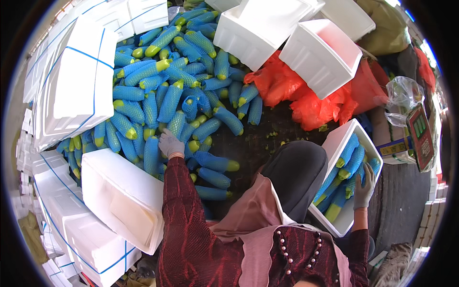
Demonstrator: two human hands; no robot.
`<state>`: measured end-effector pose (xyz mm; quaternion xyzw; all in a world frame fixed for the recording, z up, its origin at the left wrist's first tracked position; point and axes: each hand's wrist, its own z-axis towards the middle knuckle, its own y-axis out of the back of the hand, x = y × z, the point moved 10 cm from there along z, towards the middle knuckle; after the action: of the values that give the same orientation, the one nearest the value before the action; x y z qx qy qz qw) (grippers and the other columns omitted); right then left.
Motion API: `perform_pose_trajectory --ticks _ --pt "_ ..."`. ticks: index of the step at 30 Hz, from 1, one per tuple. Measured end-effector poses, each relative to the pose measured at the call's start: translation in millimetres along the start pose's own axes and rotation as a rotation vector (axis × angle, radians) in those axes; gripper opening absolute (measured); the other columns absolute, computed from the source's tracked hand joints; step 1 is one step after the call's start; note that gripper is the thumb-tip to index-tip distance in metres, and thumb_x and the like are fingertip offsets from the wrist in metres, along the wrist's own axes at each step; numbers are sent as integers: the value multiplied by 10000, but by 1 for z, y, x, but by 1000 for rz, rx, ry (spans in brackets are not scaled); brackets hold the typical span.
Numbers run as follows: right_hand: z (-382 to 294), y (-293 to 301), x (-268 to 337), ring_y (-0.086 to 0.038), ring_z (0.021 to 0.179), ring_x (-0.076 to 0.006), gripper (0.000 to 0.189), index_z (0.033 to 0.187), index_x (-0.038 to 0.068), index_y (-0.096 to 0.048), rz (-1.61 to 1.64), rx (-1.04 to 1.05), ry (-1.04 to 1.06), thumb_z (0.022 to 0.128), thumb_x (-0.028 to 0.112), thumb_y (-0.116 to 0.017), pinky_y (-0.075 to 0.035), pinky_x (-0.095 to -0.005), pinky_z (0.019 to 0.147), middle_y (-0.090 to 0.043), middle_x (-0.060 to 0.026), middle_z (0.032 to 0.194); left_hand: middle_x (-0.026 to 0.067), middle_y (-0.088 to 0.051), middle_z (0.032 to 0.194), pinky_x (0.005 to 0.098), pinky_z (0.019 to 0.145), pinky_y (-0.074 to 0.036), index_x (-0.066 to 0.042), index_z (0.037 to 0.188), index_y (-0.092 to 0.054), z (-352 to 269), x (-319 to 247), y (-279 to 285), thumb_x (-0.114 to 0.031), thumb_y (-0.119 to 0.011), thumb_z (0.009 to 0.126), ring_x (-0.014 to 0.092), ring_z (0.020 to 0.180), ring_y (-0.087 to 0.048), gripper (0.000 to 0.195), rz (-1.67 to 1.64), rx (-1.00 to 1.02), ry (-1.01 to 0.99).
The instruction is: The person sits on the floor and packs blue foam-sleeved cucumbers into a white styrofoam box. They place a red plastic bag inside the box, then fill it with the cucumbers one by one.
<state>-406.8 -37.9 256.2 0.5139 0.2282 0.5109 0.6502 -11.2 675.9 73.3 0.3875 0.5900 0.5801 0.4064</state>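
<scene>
A large heap of green zucchini in blue foam-net sleeves (172, 102) lies on the dark floor ahead. My left hand (172, 144), in a pale glove, reaches onto the heap's near side and touches a sleeved zucchini; whether its fingers grip one cannot be told. At the right stands a white foam box (350, 125) holding several sleeved zucchini (353, 161). My right hand (365, 186), gloved too, rests over the box's right side with fingers spread, against the zucchini there.
Strapped white foam boxes (80, 79) are stacked at the left, with an open foam box (122, 179) beside them. Foam boxes (315, 57) and red plastic bags (287, 86) lie at the upper right. A scale display (420, 136) stands at the far right, near a clear plastic bag (405, 95).
</scene>
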Motion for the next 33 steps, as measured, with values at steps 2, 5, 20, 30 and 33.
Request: perform_pose_trajectory --ticks 2,5,20,30,33 --pt "18 2 34 -585 1314 -336 403 1343 45 -668 115 6 26 958 162 -641 -421 -452 1153 -647 -149 1385 217 -646 1335 464 1034 -512 57 1403 -475 4 -10 -23 -402 -830 781 371 1251 -627 851 183 68 -109" --pt "53 -5 84 -606 1275 -339 392 1312 31 -678 213 41 122 929 113 -660 -437 -438 1133 -659 -155 1356 206 -681 1242 458 985 -541 71 1346 -521 -20 -27 -46 -386 -872 758 355 1127 -689 823 -338 323 80" --pt "156 -136 161 -699 890 -157 503 1343 7 -583 1474 563 -416 883 135 -743 -590 -334 825 -696 -80 1056 178 -697 964 516 826 -534 -63 844 -646 -69 -249 -53 -223 -672 841 412 918 -672 162 -366 -75 -604" --pt "6 58 -38 -662 1025 -144 530 1340 -12 -562 1140 -256 -622 856 68 -763 -551 -319 930 -686 -77 1165 256 -746 1154 453 970 -572 31 1069 -758 -12 -186 -145 -405 -853 636 390 1089 -724 622 331 475 -589" --pt "-45 44 -48 -677 1028 -182 612 1347 -20 -527 957 -306 -808 821 93 -821 -572 -343 919 -687 -105 1163 317 -741 1038 456 926 -553 118 996 -742 -34 -166 -149 -416 -803 646 426 1027 -723 642 40 634 -513"
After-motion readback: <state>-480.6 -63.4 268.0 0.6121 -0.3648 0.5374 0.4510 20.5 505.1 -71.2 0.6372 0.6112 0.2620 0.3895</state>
